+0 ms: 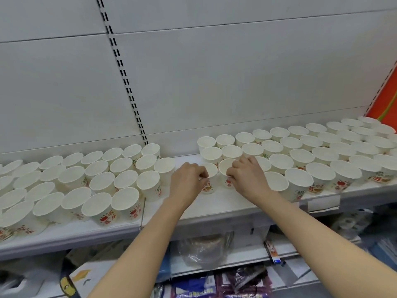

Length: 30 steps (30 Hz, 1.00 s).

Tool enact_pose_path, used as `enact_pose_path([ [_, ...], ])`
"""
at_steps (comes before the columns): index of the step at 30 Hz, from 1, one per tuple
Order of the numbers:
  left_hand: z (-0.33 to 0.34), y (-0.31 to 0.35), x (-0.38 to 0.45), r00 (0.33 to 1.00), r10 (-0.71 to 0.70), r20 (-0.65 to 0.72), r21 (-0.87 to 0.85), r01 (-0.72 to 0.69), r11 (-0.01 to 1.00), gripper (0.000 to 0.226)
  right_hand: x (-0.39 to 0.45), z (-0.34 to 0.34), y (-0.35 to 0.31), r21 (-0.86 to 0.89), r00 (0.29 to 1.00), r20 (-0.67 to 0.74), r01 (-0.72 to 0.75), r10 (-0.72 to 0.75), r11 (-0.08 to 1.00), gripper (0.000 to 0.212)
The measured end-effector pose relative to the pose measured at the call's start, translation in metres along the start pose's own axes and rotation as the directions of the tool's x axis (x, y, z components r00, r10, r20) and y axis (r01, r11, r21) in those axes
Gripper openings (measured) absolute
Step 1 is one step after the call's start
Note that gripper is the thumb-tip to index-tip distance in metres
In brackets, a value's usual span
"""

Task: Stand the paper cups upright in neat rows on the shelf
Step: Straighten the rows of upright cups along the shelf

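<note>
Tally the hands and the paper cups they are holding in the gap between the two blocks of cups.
Hands: 2, left hand and right hand
Held paper cups: 2, left cup and right cup
Total: 4

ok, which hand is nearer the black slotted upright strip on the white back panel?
Left. The left hand grips a white paper cup just right of the strip; the right hand, gripping the neighbouring cup, sits farther right.
</note>
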<state>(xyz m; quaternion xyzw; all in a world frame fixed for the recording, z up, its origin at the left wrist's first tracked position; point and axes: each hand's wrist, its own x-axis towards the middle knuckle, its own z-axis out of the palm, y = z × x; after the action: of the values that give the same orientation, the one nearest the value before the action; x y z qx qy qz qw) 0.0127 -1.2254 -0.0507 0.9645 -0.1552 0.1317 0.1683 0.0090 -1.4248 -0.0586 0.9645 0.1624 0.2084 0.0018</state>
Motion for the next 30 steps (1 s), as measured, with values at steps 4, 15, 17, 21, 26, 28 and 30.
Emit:
enact_pose_path([
  [4, 0.007, 0.006, 0.000, 1.000, -0.004, -0.012, -0.006, 0.004, 1.000, 0.010, -0.001, 0.000, 0.005, -0.033, 1.000, 0.008, 0.010, -0.009, 0.999, 0.012],
  [15, 0.007, 0.010, -0.046, 0.973, -0.149, -0.178, -0.110, 0.130, 0.985, 0.029, -0.010, 0.002, 0.013, 0.106, 0.967, -0.253, 0.061, -0.032, 0.992, 0.010],
  [17, 0.005, -0.003, -0.072, 0.935, -0.221, -0.277, -0.128, 0.192, 0.973, 0.024, -0.014, 0.002, 0.005, 0.181, 0.928, -0.370, 0.130, -0.055, 0.975, 0.006],
  [21, -0.010, -0.049, -0.119, 0.754, -0.378, -0.537, -0.093, 0.393, 0.915, 0.025, -0.020, 0.006, -0.026, 0.281, 0.886, -0.456, 0.236, -0.087, 0.930, 0.005],
  [26, -0.032, -0.098, -0.139, 0.718, -0.508, -0.477, -0.069, 0.545, 0.835, 0.022, -0.016, 0.017, -0.075, 0.417, 0.905, -0.419, 0.258, -0.068, 0.872, 0.018],
  [28, -0.036, -0.107, -0.140, 0.770, -0.491, -0.407, -0.014, 0.533, 0.846, 0.011, -0.010, 0.020, -0.096, 0.462, 0.920, -0.388, 0.250, -0.059, 0.851, 0.017],
  [30, -0.043, -0.111, -0.142, 0.805, -0.476, -0.354, -0.031, 0.499, 0.866, 0.007, 0.000, 0.021, -0.118, 0.501, 0.931, -0.361, 0.239, -0.050, 0.832, 0.010],
])
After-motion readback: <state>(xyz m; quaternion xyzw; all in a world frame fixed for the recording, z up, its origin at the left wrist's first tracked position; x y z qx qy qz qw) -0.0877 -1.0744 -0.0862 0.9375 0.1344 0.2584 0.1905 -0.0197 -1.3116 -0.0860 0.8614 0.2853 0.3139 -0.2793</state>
